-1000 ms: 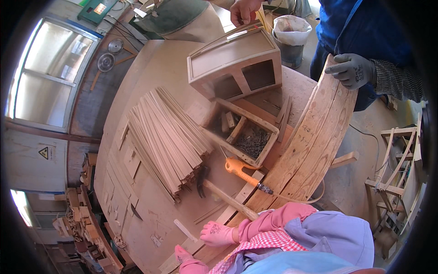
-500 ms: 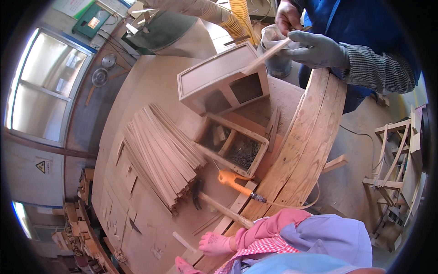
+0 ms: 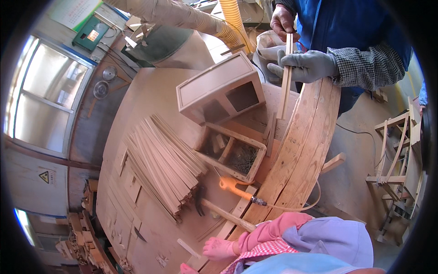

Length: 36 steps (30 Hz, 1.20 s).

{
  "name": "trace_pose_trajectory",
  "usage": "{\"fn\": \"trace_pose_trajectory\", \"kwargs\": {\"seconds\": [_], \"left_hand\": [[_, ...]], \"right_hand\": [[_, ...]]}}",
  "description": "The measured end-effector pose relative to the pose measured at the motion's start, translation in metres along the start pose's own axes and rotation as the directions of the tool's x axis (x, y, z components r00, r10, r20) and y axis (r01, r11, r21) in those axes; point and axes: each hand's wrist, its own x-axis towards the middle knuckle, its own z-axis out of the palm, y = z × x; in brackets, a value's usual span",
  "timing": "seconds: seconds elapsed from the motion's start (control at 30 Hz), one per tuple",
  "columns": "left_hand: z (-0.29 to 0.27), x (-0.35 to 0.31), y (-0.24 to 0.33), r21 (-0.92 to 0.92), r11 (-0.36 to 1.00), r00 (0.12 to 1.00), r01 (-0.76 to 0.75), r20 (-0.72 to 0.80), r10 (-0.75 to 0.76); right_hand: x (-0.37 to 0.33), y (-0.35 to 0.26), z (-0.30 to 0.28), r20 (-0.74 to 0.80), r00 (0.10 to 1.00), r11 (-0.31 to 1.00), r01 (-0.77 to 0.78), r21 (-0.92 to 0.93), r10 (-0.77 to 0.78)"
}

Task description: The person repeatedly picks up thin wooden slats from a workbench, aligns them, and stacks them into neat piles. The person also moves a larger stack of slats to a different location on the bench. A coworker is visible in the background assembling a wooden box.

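My right hand point(image 3: 219, 249), in a pink glove, rests at the near bench edge with its fingers loosely spread and nothing seen in them. Beside it lies a thin pale wooden strip point(image 3: 188, 248). Only the tip of my left hand point(image 3: 188, 268), also pink-gloved, shows at the lower edge; its grip is hidden. A hammer point(image 3: 226, 214) lies with its handle end near my right forearm. Just beyond is an orange air blow gun point(image 3: 235, 186) with a hose. A large fanned stack of wooden strips point(image 3: 162, 160) covers the middle of the bench.
Across the bench a co-worker's bare hand point(image 3: 283, 20) and grey-gloved hand point(image 3: 308, 66) hold a wooden strip point(image 3: 286, 82). A divided wooden box point(image 3: 246, 176) holds small metal fasteners. Behind it stands a cabinet-like wooden box point(image 3: 214, 84). A wooden frame point(image 3: 388, 178) stands at right.
The co-worker's strip has swung from slanting over the cabinet-like box to nearly upright in the picture, nearer the bench edge. My view has shifted slightly; my right hand stays at the bench edge.
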Motion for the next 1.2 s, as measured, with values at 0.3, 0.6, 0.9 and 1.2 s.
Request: {"fn": "trace_pose_trajectory", "kwargs": {"seconds": [0.3,0.6,0.9,1.2], "left_hand": [[-0.002,-0.012,-0.018,-0.022,1.0,1.0,0.013,0.024,-0.013],[0.008,-0.003,-0.009,-0.059,0.998,0.999,0.038,0.011,-0.038],[0.012,-0.006,-0.031,-0.068,0.995,0.997,0.067,0.036,-0.065],[0.004,-0.007,-0.049,-0.005,0.993,0.987,-0.116,-0.108,0.114]], "right_hand": [[-0.003,0.003,0.008,-0.017,1.0,1.0,-0.001,0.024,0.002],[0.0,0.002,-0.001,0.071,0.997,0.999,0.02,-0.037,-0.018],[-0.003,0.003,0.001,-0.019,1.0,0.999,0.017,0.05,-0.016],[-0.001,0.002,0.0,0.057,0.998,0.999,-0.029,0.038,0.027]]}}
